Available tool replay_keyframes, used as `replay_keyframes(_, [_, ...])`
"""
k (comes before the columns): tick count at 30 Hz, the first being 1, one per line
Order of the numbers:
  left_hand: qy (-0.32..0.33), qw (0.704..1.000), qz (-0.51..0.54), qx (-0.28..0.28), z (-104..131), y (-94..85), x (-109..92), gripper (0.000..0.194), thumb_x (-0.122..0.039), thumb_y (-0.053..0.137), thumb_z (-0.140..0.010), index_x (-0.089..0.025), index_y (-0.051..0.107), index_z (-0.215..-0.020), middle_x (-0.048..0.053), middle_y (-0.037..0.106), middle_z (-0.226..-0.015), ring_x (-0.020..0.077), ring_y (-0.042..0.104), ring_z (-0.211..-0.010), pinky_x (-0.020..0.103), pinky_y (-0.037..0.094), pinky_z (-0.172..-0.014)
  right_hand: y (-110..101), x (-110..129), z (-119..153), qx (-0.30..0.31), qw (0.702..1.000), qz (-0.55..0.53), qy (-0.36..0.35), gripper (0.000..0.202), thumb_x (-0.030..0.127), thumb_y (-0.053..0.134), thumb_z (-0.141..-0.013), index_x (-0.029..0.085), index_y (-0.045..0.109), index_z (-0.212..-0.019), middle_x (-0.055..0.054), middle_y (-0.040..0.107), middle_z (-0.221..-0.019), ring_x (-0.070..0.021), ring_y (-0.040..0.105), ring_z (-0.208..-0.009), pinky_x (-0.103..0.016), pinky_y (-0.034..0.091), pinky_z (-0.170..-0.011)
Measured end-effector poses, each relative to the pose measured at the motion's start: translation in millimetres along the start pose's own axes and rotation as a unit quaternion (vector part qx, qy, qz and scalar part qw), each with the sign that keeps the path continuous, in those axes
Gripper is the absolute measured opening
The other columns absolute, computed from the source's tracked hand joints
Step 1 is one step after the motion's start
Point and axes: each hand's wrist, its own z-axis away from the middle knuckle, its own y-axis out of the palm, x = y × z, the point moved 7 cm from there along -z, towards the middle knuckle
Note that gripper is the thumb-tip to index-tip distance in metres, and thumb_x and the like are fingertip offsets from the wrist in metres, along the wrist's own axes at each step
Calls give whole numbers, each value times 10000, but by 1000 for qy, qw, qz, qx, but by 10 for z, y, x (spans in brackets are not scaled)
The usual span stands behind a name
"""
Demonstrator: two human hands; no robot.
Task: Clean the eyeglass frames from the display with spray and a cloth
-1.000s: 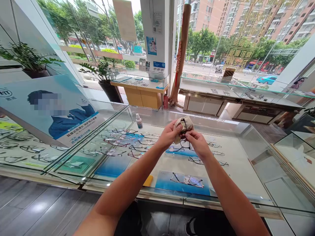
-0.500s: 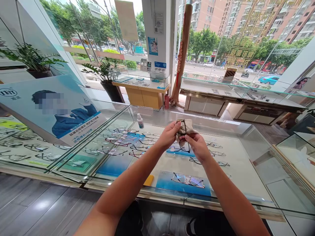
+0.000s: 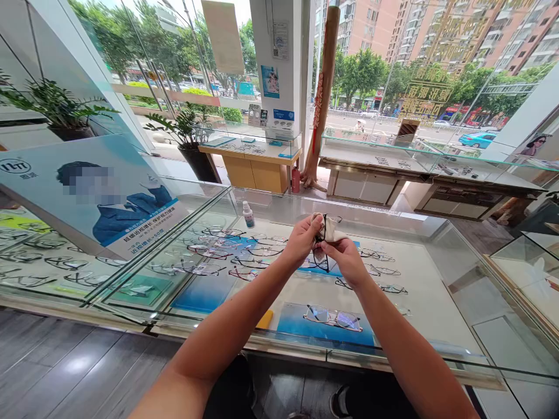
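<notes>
Above the glass showcase, my left hand [image 3: 304, 237] is closed on a pair of dark-framed eyeglasses [image 3: 322, 265], which hang partly below my fingers. A pale beige cloth [image 3: 335, 228] is bunched around the frame. My right hand [image 3: 348, 260] pinches the cloth against the glasses, thumb pointing left. Fingers and cloth hide much of the lenses. Beyond the hands, a small white spray bottle [image 3: 248, 215] stands on the showcase top.
Under the glass of the showcase [image 3: 419, 291] lie several eyeglasses [image 3: 334, 318] on blue and white panels. A tilted advertising board [image 3: 96, 198] stands at left. Further back are a potted plant [image 3: 192, 139], a wooden trunk [image 3: 321, 105] and more display counters [image 3: 367, 157].
The glasses have shifted slightly left and turned in my hands, and the cloth is folded lower around them. Both hands keep their hold.
</notes>
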Motion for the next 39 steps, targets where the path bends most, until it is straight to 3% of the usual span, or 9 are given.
replay_keyframes(3, [-23,999,41,19,-1,15,-8,581,-691,880,-802,-158,666,-892,-26,600,-710,65,446,-533,214,394,-500,-61,56,-12,-8,1000,-11,-6,447,624,943,-741,231,836,-926,-84,846,-940,-273,756,-954,-450,590,-962])
replay_keyframes(8, [-65,992,60,85,61,108,-30,679,-449,995,-746,-183,683,-1286,18,717,-920,122,637,-704,260,546,-674,-169,120,-41,-22,999,-32,2,490,667,963,-688,232,829,-868,-71,833,-930,-254,734,-914,-443,578,-972])
replay_keyframes(12, [-44,997,35,43,58,64,-31,589,-447,1006,-725,-171,684,-1133,8,705,-881,112,626,-684,220,497,-605,-98,87,-22,-5,1000,-17,6,517,669,962,-690,230,824,-926,-74,835,-929,-265,752,-932,-464,584,-986])
replay_keyframes(17, [-14,1000,21,-10,14,0,-10,550,-651,894,-809,-166,635,-846,-51,549,-644,55,416,-489,197,282,-420,61,15,11,27,1000,2,12,495,664,940,-726,224,826,-920,-81,834,-893,-266,757,-909,-446,598,-919])
replay_keyframes(19, [-14,999,29,-17,1,-11,-8,586,-698,872,-810,-165,628,-810,-54,540,-609,53,394,-464,202,290,-413,49,20,7,17,1000,-2,10,492,663,949,-715,225,827,-904,-77,831,-885,-259,748,-899,-436,594,-912])
replay_keyframes(24, [-46,995,85,7,-27,17,13,645,-692,914,-767,-122,747,-1018,25,736,-790,135,658,-673,252,552,-632,-120,177,-10,-9,1000,-26,-12,446,641,942,-745,229,835,-878,-65,830,-942,-228,709,-922,-386,559,-933])
replay_keyframes(30, [-71,994,86,-19,-59,-69,54,663,-665,890,-817,-99,785,-1146,101,824,-974,255,775,-978,346,606,-882,-365,452,-13,-52,991,-97,-73,358,585,930,-792,250,810,-833,-42,816,-983,-158,619,-793,-302,515,-739])
replay_keyframes(35, [-100,991,46,75,11,94,95,680,-704,850,-839,-106,802,-1159,114,821,-998,271,759,-1019,355,568,-910,-527,509,-28,-115,979,-128,-105,366,555,960,-751,241,813,-869,-35,797,-1010,-129,587,-761,-266,501,-685])
replay_keyframes(39, [-124,981,13,152,119,260,211,643,-716,826,-857,-108,807,-1064,92,791,-930,216,718,-922,321,529,-891,-457,442,-45,-102,982,-134,-86,400,568,958,-744,229,787,-869,-20,771,-971,-129,599,-737,-269,512,-655])
